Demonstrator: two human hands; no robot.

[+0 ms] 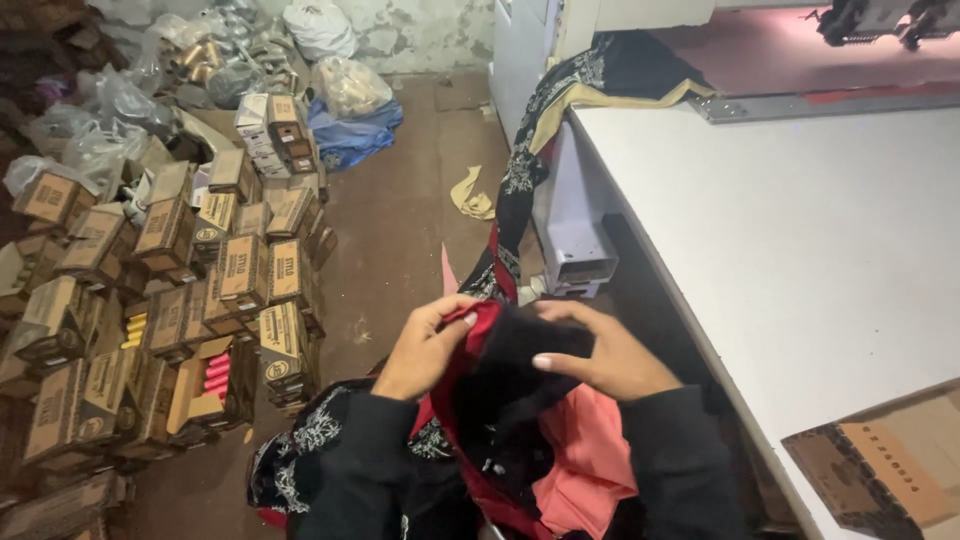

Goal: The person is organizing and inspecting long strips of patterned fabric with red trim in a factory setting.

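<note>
Both my hands are clamped on the black-and-red cloth [510, 370] — left hand [425, 345] pinching the red edge, right hand [605, 355] gripping the black fold — best kept taut, grips apart.

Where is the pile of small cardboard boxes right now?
In the head view, the cardboard boxes are stacked on the floor at the left, beside the left hand and below the plastic bags.
</note>
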